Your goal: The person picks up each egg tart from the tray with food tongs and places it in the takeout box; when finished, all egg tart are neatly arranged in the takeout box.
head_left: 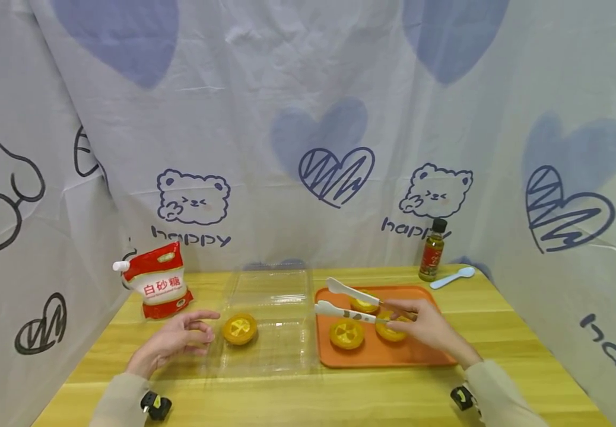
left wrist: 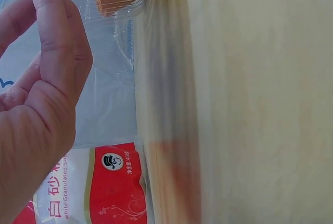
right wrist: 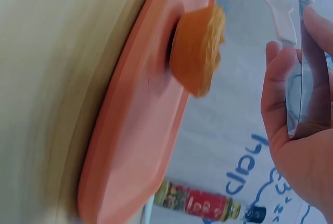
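My right hand (head_left: 420,323) grips a pair of tongs (head_left: 348,311) with white tips and metal arms, seen up close in the right wrist view. The tips are spread, nothing between them, above an orange tray (head_left: 415,356). Several egg tarts lie on that tray, among them a front tart (head_left: 346,334) and a right-hand tart (head_left: 391,330) partly behind my fingers. Beside the left edge of a clear plastic clamshell box (head_left: 281,350), its lid raised back, my left hand (head_left: 180,341) holds nothing, fingers loosely bent. One egg tart (head_left: 240,329) sits in the box's left side.
A red and white bag of granulated sugar (head_left: 162,281) stands at the back left. Behind the tray are a dark-capped bottle (head_left: 432,252) and a pale blue spoon (head_left: 452,277). Printed cloth (head_left: 265,118) walls the wooden table (head_left: 265,403) at back and sides.
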Tool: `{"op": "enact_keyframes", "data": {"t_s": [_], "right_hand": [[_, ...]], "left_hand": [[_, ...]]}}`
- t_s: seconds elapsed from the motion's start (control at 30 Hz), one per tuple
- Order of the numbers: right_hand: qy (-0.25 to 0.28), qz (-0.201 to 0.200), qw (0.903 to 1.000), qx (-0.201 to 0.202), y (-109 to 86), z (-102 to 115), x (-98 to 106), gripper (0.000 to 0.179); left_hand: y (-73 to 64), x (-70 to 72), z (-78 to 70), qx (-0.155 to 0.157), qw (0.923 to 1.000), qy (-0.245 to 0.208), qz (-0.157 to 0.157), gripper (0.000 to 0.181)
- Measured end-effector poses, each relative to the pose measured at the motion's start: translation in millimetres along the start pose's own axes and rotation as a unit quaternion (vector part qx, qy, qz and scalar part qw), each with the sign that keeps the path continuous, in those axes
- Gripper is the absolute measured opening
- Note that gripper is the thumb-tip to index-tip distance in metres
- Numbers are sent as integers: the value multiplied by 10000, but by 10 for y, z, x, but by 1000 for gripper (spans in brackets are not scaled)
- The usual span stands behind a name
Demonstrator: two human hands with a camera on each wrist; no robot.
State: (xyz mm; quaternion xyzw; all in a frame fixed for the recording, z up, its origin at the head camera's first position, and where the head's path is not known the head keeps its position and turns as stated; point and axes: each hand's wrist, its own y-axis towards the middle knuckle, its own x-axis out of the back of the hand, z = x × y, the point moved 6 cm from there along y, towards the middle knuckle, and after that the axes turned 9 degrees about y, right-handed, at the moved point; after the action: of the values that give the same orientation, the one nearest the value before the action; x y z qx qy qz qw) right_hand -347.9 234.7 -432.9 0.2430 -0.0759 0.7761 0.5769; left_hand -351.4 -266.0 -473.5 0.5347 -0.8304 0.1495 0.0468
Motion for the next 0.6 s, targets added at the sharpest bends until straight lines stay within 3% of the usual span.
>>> {"op": "enact_keyframes", "data": {"t_s": [0.27,0.47,0.6], "right_hand": [[-423,-130,9989,-141,-101,-84,223,47],[-544,179,9984,-9,-158,-164,365,49],[-424,296,9986,-141,-199,-242,443,52]], "left_hand": [[8,7,17,-5,9999,-76,106,65],[21,1,23,-33,9998,-97,148,66],[9,-4,23,-35,9998,-93,150,68]]}}
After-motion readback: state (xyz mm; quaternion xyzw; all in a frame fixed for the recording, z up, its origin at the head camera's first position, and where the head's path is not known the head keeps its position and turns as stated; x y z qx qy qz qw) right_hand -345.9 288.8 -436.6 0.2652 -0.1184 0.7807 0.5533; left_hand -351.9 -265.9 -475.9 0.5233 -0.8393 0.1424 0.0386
